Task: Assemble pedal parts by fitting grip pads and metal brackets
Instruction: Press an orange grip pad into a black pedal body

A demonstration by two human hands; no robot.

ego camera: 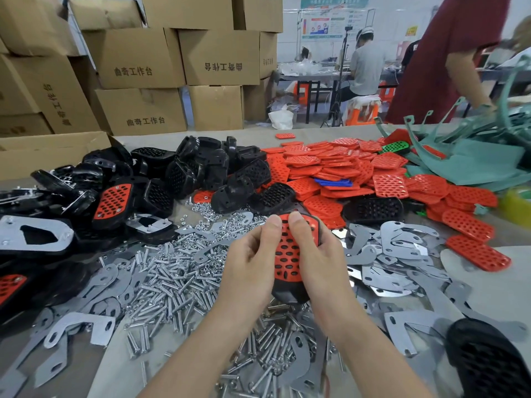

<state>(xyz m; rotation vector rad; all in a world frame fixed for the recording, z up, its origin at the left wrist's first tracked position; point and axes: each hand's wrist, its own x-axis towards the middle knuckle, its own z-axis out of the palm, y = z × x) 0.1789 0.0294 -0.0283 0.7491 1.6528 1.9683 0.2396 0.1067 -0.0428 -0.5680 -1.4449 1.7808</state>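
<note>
Our left hand and right hand clasp the pedal, thumbs pressing the grip pad at its twelve o'clock end

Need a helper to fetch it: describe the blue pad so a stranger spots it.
Find the heap of red grip pads beyond the hands, right of the black pedal bodies. On the heap's near slope lies the blue pad. It is the only blue piece there; the lone green pad sits farther back.
</note>
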